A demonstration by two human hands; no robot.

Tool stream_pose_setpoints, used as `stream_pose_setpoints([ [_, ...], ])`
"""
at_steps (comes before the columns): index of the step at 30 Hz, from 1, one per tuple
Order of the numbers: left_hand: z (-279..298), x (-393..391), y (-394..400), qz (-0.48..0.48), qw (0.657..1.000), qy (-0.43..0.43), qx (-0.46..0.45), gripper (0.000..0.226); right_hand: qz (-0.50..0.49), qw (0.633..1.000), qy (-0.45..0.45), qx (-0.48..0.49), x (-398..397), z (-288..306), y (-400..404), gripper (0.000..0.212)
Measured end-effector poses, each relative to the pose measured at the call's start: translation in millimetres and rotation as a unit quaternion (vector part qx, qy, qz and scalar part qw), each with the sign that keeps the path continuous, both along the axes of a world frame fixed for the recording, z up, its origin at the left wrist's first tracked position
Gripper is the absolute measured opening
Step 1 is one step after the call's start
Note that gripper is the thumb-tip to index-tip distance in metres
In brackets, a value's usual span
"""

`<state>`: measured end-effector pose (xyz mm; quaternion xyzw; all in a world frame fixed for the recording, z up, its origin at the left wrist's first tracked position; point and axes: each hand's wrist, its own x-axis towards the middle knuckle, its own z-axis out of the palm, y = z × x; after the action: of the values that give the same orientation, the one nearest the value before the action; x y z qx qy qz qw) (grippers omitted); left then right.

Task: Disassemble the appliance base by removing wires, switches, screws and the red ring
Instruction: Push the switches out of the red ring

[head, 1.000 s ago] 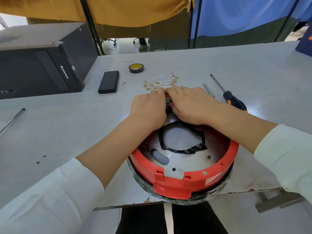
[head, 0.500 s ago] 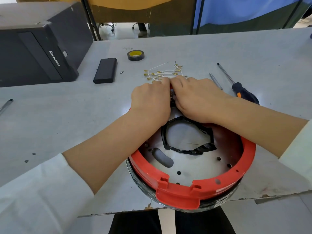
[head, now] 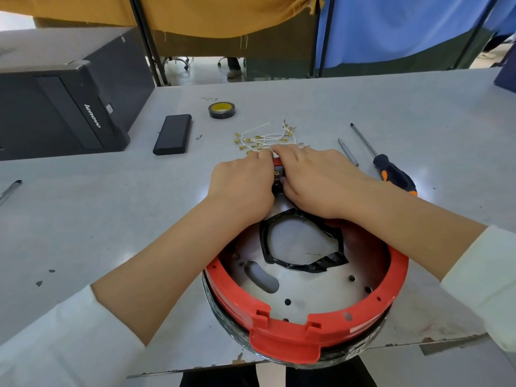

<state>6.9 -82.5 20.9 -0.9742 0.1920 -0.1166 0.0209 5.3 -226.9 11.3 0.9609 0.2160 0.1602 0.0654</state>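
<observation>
Grey scuffed table (head: pixel 83 219) stands before mustard and blue curtains (head: pixel 391 26).

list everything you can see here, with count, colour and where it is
appliance base: 1, silver plate wrapped in black, near table edge, centre
red ring: 1, red, around the base rim
black tape piece: 1, black, on the base plate
switch: 1, dark, at the far rim between both hands
wires: a loose pile, white with brass ends, beyond the hands
tape roll: 1, black and yellow, far centre
flat case: 1, black, left of the wires
screwdriver: 1, black and orange handle, right
metal rod: 1, silver, beside the screwdriver
computer tower: 1, black, far left
table: 1, grey
left hand: on the switch
right hand: on the switch
</observation>
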Motion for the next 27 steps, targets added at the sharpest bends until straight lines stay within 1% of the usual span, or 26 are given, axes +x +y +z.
stream_pose_setpoints([
  [2, 0.3, 0.8, 0.4, -0.001, 1.000, 0.005, -0.005, 0.031, -0.006, 1.000, 0.000, -0.002, 0.2, 0.3, 0.0, 0.059],
  [3, 0.2, 1.3, 0.6, -0.001, 1.000, 0.006, -0.008, 0.030, -0.005, 1.000, -0.002, -0.004, 0.5, 0.2, -0.6, 0.058],
  [7, -0.8, 1.6, 0.2, 0.004, 1.000, 0.003, -0.001, 0.029, 0.006, 1.000, -0.001, -0.015, 0.9, 0.0, -1.0, 0.039],
  [10, -1.1, 0.0, -1.7, 0.008, 1.000, -0.007, 0.025, 0.031, -0.007, 1.000, -0.004, -0.025, -0.5, -1.2, 1.2, 0.035],
  [15, -3.8, -1.3, -7.7, 0.022, 0.998, -0.019, 0.061, 0.037, -0.016, 0.999, -0.009, -0.046, -2.6, -1.3, 4.3, 0.035],
  [18, -6.1, -1.4, -11.5, 0.034, 0.997, -0.028, 0.065, 0.038, -0.023, 0.998, -0.008, -0.063, -4.6, -1.5, 5.3, 0.038],
  [23, -7.9, 0.9, -12.4, 0.042, 0.996, -0.036, 0.075, 0.046, -0.034, 0.997, -0.010, -0.069, -4.5, -1.8, 7.1, 0.040],
  [27, -8.8, 4.6, -14.3, 0.054, 0.995, -0.038, 0.069, 0.046, -0.047, 0.996, -0.017, -0.073, -2.1, -2.0, 8.9, 0.040],
])
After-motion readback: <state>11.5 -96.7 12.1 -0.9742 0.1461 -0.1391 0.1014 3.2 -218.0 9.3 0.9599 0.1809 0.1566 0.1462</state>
